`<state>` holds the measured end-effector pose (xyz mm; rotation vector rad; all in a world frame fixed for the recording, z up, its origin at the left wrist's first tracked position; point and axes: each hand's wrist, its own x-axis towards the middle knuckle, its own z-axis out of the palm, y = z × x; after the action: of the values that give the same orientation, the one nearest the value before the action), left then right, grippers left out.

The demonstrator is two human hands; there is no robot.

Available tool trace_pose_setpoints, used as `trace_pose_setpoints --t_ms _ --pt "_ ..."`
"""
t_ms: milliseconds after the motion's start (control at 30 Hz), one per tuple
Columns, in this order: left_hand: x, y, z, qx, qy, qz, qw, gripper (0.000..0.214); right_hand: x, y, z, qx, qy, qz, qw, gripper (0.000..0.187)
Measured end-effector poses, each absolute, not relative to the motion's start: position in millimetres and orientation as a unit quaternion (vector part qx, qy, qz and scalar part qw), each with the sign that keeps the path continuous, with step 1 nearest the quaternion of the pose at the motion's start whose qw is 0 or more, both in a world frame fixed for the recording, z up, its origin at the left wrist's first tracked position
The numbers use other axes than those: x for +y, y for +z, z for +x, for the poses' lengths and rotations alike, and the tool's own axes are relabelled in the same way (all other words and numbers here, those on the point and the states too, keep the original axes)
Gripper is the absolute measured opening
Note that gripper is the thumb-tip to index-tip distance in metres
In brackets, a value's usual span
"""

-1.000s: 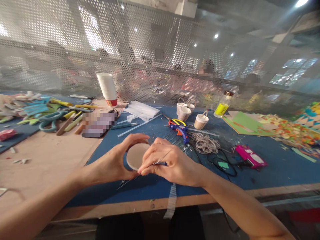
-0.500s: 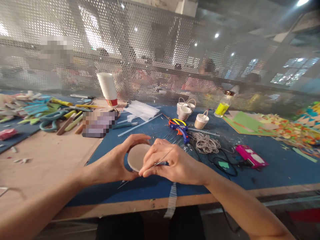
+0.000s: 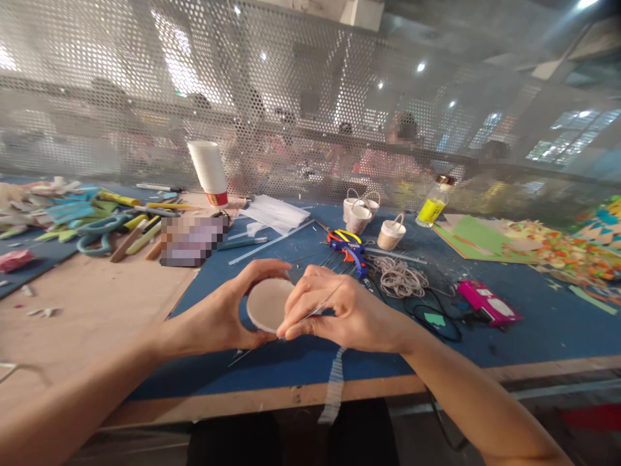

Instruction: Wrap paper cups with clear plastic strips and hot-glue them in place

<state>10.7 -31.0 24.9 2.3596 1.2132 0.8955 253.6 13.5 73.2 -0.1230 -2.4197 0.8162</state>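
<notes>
My left hand (image 3: 220, 317) curves its thumb and fingers around a small round cup (image 3: 269, 304), whose pale open top faces me. At the cup's near right rim, my right hand (image 3: 323, 307) is closed in a pinch. From its fingertips a thin, light strand (image 3: 317, 309) runs up across the fingers; whether it is cord or wire I cannot tell. My right fingers cover the right part of the cup. Beyond my hands lie a blue glue gun (image 3: 358, 259), yellow-handled pliers (image 3: 348, 237) and a coil of grey cord (image 3: 400, 277).
Small handled baskets (image 3: 358, 217) stand at the back, near a bottle (image 3: 433, 206). Stacked paper cups (image 3: 208, 168), scissors (image 3: 99, 230) and a phone (image 3: 191, 241) are on the left. A pink box (image 3: 489, 303) with a black cable lies right. Perforated metal screens the far side.
My right hand has shifted slightly right along the cup's rim, still pinching. The left hand keeps its hold, and the cup has barely moved.
</notes>
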Motion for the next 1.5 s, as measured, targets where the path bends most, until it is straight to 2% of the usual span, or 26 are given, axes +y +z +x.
trace_pose_setpoints --t_ms 200,333,467,833,1500 --pt "-30.2 26.1 8.2 0.435 0.317 0.83 0.144 0.082 17.3 78.1 259.8 -0.893 0.333 -0.052 0.299 0.004" --pt "-30.2 27.7 7.4 0.44 0.316 0.83 0.132 0.081 19.1 80.7 264.0 -0.867 0.361 -0.077 0.336 0.007" --pt "-31.4 29.9 8.6 0.442 0.312 0.828 0.145 0.08 19.1 81.9 264.1 -0.868 0.343 -0.082 0.349 0.009" --pt "-30.8 26.8 7.1 0.442 0.317 0.825 0.152 0.082 21.1 76.1 263.4 -0.923 0.26 -0.024 0.281 0.01" --pt "-33.8 31.1 10.5 0.412 0.289 0.845 0.181 0.082 27.8 78.4 268.4 -0.939 0.295 -0.016 0.177 0.01"
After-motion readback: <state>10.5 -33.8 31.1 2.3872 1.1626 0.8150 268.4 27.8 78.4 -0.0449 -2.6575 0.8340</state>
